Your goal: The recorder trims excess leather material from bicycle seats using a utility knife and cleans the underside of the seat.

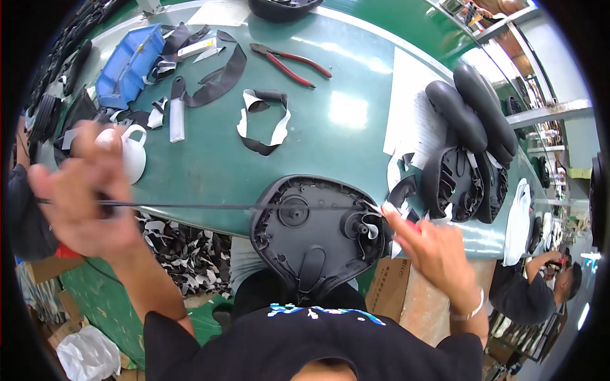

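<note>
- L hand [82, 190], blurred, grip closed round 1 end of a thin black strip [190, 206], pulled taut across.
- R hand [427, 244] pinches the strip's other end at the rim of the upturned black saddle base [314, 232].
- Base sits at the green desk [203, 168] edge, against the person's body.
- Red pliers [289, 63], blue bin [127, 63] farther back.

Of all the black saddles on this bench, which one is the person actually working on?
The upturned saddle at the near table edge, hollow underside up. The right hand touches its rim, the left hand pulls a thin strip across it. The other saddles sit stacked at right, untouched.
</note>
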Available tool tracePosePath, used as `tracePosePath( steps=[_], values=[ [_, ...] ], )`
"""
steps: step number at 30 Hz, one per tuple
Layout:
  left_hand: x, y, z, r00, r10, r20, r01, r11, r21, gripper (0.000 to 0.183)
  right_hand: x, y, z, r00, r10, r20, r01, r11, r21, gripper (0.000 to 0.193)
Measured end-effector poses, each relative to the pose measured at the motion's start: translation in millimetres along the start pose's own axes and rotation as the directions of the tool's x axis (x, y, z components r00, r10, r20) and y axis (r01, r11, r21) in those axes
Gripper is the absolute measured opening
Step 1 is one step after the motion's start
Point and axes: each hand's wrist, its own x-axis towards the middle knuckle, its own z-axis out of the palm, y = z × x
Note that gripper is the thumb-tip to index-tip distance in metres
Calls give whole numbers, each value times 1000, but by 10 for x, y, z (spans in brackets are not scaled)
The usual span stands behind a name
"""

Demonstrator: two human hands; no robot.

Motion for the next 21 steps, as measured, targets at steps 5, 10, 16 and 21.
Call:
tracePosePath(
  steps=[5, 10, 16, 21],
  values=[
    [74, -881, 23, 890, -439, 124, 429, 898, 102, 24, -116, -319, -8, 991, 133, -33, -130, 989, 73, 49],
    [141, -1499, 621, 440, -837, 326, -436, 118, 892, 27, 224, 16, -167, 995, -24, 98, -4, 963, 269, 58],
    [16, -1553, 461, 597, -727, 340, 663, 686, 301, 19, 477, -45, -249, 959, -169, 227, 65, 912, 405, 61],
    [325, -1300, 632, 852, -519, -66, 517, 855, -46, 31, -52, -336, -53, 993, -35, 112, 11, 978, 207, 62]
  ],
)
